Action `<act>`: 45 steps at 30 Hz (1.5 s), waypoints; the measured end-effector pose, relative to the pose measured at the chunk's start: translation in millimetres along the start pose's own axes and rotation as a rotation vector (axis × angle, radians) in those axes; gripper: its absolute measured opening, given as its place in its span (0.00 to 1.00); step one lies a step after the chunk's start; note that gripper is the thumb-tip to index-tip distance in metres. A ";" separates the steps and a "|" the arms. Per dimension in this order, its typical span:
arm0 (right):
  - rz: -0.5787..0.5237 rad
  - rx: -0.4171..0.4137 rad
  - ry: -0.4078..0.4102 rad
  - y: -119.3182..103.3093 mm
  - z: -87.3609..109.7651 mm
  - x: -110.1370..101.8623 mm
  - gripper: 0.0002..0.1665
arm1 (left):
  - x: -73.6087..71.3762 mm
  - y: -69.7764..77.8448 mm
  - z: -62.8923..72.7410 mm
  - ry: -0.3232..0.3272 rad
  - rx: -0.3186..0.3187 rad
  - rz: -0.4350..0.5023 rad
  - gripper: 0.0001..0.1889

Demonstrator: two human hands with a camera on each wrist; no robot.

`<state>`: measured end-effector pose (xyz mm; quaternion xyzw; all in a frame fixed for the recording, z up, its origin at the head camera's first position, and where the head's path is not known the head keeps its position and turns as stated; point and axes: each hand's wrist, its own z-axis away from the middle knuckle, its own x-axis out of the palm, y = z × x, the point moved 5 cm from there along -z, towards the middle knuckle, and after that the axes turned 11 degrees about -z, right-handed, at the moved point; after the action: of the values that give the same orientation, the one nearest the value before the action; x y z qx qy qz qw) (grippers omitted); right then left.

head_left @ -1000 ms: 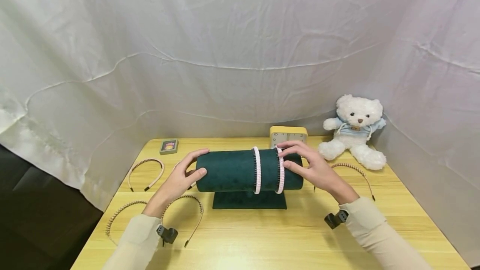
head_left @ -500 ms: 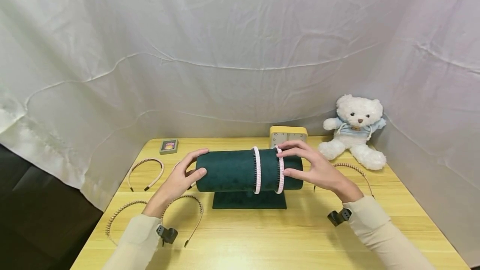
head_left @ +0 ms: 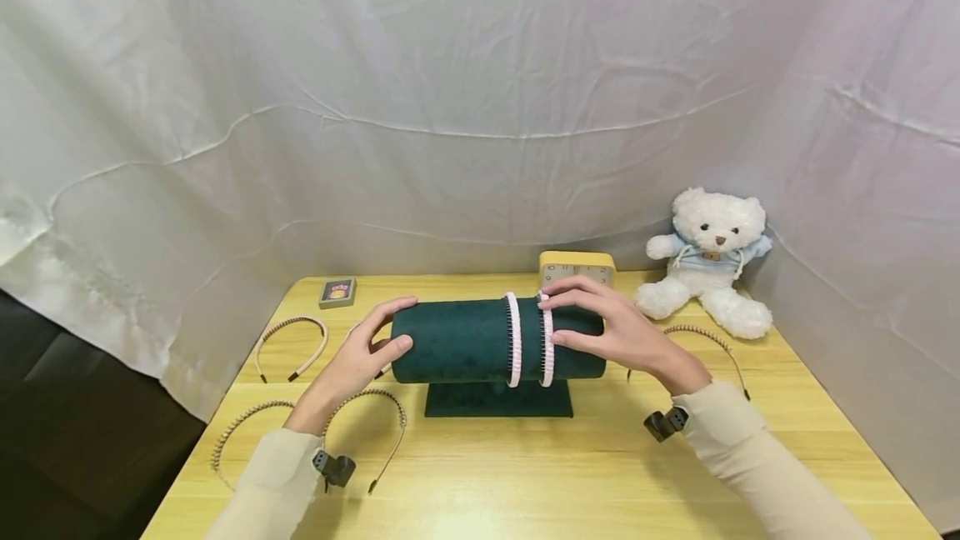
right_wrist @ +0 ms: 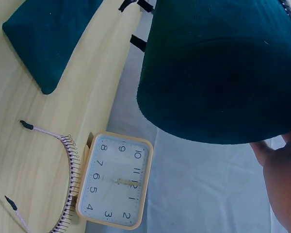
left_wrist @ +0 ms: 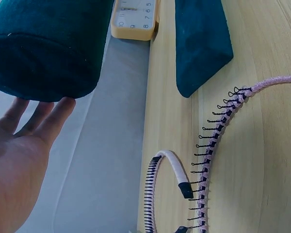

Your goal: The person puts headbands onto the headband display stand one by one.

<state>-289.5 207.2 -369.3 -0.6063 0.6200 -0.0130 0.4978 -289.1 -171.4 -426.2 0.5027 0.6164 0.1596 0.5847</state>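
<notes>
A dark green velvet headband stand (head_left: 457, 340), a horizontal roll on a flat base, is on the wooden table. Two pink toothed headbands are round the roll's right half: an inner headband (head_left: 514, 348) and an outer headband (head_left: 547, 352). My left hand (head_left: 367, 348) holds the roll's left end, thumb in front and fingers on top; in the left wrist view its fingers (left_wrist: 53, 119) touch the end. My right hand (head_left: 618, 327) grips the outer headband, fingertips at its top and thumb at its front side. The roll hides much of the right hand in the right wrist view.
Toothed headbands lie on the table: one headband (head_left: 325, 338) far left, others near the left forearm, and another headband (head_left: 723, 344) right. Behind the stand is a yellow clock (head_left: 577, 260). A white teddy bear (head_left: 716, 240) sits back right; a small grey box (head_left: 337, 292) stands back left.
The outer headband has slid left along the roll, closer to the inner one, with my right hand. Before that, the right fingers shifted slightly on it. My left hand stays in place.
</notes>
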 end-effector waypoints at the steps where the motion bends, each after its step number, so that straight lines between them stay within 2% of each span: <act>1: 0.006 -0.004 -0.002 -0.2 -0.9 0.3 0.28 | -0.1 0.1 0.0 0.002 0.001 -0.001 0.31; 16: 0.036 0.019 -0.039 -5.7 -14.8 5.3 0.27 | 0.1 0.3 -0.5 0.001 -0.002 0.008 0.30; 28: 0.051 -0.019 -0.070 -6.3 -25.0 6.4 0.26 | -0.1 -1.6 -0.2 0.003 -0.004 0.009 0.30; 42: 0.045 -0.039 -0.087 -5.4 -26.0 8.5 0.28 | 0.2 -1.5 -0.6 -0.002 -0.003 0.003 0.30; 45: 0.025 -0.021 -0.084 -5.8 -24.6 7.1 0.28 | 0.0 -2.4 -0.4 0.000 -0.006 -0.005 0.29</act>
<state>-299.2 185.8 -357.5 -0.6038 0.6063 0.0252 0.5170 -290.5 -172.3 -428.0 0.4995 0.6173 0.1598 0.5865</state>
